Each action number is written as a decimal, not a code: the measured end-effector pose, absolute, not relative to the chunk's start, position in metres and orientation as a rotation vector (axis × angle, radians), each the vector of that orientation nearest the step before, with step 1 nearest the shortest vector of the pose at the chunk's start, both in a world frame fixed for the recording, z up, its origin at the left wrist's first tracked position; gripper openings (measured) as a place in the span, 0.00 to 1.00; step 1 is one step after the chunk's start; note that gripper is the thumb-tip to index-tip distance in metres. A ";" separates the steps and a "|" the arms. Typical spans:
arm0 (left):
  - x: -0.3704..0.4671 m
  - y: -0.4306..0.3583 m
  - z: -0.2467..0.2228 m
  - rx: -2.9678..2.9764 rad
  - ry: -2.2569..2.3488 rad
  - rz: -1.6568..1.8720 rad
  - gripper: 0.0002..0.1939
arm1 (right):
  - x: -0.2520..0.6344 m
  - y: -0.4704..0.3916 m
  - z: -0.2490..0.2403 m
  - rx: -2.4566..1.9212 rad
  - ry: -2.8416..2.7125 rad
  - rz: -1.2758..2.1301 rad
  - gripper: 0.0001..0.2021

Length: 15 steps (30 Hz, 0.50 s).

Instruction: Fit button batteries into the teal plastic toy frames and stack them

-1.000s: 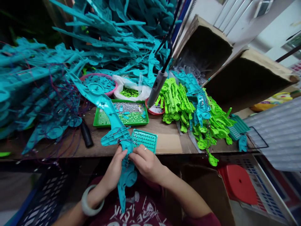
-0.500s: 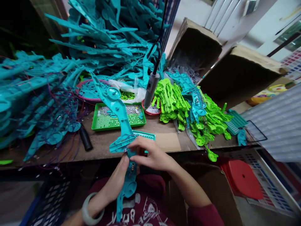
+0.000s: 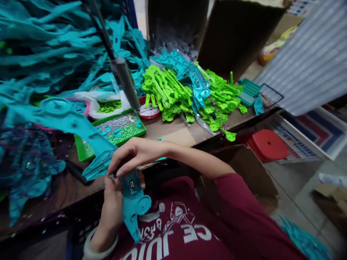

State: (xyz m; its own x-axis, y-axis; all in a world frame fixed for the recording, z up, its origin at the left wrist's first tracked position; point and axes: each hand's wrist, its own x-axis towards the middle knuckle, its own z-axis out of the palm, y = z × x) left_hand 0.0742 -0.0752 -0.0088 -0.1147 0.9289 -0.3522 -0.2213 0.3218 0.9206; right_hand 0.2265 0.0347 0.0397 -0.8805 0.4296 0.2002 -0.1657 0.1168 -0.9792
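Note:
A long turquoise plastic shell [image 3: 135, 206] lies slantwise over my lap, its upper arm reaching left above the bench. My left hand [image 3: 112, 198], with a pale bangle at the wrist, grips the shell's middle from below and the side. Over it bends my right hand [image 3: 135, 153], its thumb and fingers pinched together by my left thumb tip. A small dark piece seems to sit at that pinch, too blurred to name. A little block with contacts [image 3: 132, 184] is set in the shell just right of my fingers.
Behind the shell stands a green tray [image 3: 124, 128] of small metal parts. A red basket [image 3: 149, 112], a grey hanging tool [image 3: 125, 83] and a heap of lime-green plastic parts [image 3: 168, 90] are on the bench. Turquoise shells pile up at left. A red stool [image 3: 268, 144] stands right.
The view has swung right, so the bench things appear farther left. Both hands and the shell stay together, the shell now tilted more to the left. My right fingers have closed nearer my left thumb.

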 end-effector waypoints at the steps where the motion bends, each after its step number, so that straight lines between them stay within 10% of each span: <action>1: 0.073 -0.076 -0.006 0.786 1.335 1.128 0.29 | 0.225 0.036 0.040 -0.223 -1.925 1.887 0.09; 15: 0.052 -0.080 -0.006 1.438 1.755 0.909 0.23 | 0.229 0.029 0.053 -0.044 -1.817 2.115 0.04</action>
